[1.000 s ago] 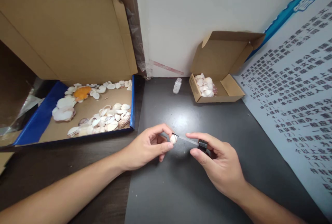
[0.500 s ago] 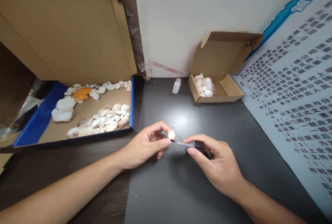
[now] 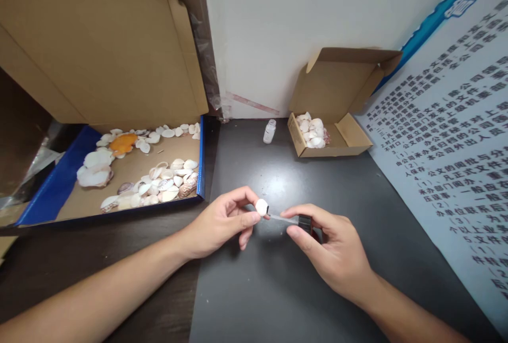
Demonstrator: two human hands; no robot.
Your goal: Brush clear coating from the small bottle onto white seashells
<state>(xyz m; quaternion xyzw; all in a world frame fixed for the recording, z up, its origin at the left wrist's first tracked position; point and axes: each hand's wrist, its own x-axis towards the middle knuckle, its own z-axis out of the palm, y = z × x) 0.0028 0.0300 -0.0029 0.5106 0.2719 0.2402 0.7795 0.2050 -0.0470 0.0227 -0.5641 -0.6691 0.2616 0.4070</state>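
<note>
Between thumb and fingers, my left hand (image 3: 228,219) pinches a small white seashell (image 3: 261,207) over the dark table mat. My right hand (image 3: 329,247) grips the black cap of a brush applicator (image 3: 305,223), whose pale, thin stem points left. The applicator's dark tip meets the right edge of the shell. Farther back, a small clear bottle (image 3: 269,132) with whitish contents and no cap stands upright on the mat.
At left, an open blue-edged cardboard box (image 3: 201,159) holds many shells and an orange piece (image 3: 123,144). A smaller open cardboard box (image 3: 337,150) with shells stands back right. A printed sheet (image 3: 448,136) lies along the right side.
The applicator's dark tip has gone from below the shell up to its right edge. The shell has turned slightly in my left fingers. My right hand has hardly moved.
</note>
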